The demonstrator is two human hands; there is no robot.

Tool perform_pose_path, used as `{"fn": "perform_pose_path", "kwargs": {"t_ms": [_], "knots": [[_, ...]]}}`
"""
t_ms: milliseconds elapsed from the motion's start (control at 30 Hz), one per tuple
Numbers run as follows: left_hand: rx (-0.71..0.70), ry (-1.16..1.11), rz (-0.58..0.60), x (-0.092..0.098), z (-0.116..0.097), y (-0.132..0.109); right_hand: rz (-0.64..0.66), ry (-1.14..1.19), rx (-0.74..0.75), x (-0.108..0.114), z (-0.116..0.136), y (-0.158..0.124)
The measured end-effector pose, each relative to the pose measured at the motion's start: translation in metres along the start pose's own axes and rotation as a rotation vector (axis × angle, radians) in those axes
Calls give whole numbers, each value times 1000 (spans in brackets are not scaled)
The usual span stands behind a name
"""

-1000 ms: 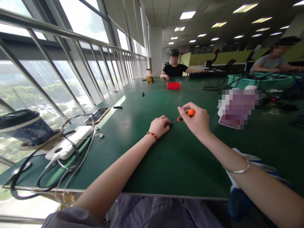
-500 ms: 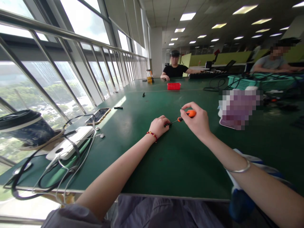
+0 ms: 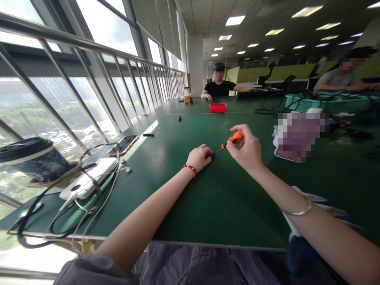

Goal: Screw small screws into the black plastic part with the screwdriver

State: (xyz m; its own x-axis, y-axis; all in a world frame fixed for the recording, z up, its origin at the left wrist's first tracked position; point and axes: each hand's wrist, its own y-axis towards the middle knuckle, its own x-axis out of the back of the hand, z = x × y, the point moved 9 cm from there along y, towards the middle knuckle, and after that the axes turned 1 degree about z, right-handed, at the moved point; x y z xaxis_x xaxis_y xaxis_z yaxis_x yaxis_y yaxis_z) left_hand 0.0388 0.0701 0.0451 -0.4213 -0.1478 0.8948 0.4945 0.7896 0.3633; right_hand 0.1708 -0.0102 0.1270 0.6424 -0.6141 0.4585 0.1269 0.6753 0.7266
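My right hand point(image 3: 247, 149) is closed around the orange handle of a small screwdriver point(image 3: 230, 143), held slanted with its dark shaft pointing down-left. The tip meets a small black part point(image 3: 210, 155) that my left hand point(image 3: 199, 157) pinches against the green table point(image 3: 208, 198). My left fingers are curled over that part and hide most of it. A red bead bracelet is on my left wrist, a silver bangle on my right forearm.
At the left edge lie a phone point(image 3: 123, 144), a white device with tangled cables point(image 3: 84, 184) and a dark cap point(image 3: 29, 160). Small black parts point(image 3: 147, 135) and a red tray point(image 3: 217, 107) lie farther off. A seated person point(image 3: 219, 85) is at the far end, another at the right point(image 3: 341, 77).
My right hand has tilted the screwdriver handle slightly upward and closed its fingers more around it. My left hand has stayed in place on the black part.
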Motion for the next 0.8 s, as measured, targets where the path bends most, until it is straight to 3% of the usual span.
{"fn": "perform_pose_path", "kwargs": {"t_ms": [267, 500, 633, 800], "knots": [[-10, -1, -6, 1, 0, -1, 99, -16, -86, -9, -7, 1], [-16, -28, -11, 0, 1, 0, 47, 34, -55, -6, -6, 1], [-29, -34, -10, 0, 0, 0, 63, -33, -104, -7, -11, 1], [-12, -32, -22, 0, 2, 1, 83, 60, -62, -10, -6, 0]]}}
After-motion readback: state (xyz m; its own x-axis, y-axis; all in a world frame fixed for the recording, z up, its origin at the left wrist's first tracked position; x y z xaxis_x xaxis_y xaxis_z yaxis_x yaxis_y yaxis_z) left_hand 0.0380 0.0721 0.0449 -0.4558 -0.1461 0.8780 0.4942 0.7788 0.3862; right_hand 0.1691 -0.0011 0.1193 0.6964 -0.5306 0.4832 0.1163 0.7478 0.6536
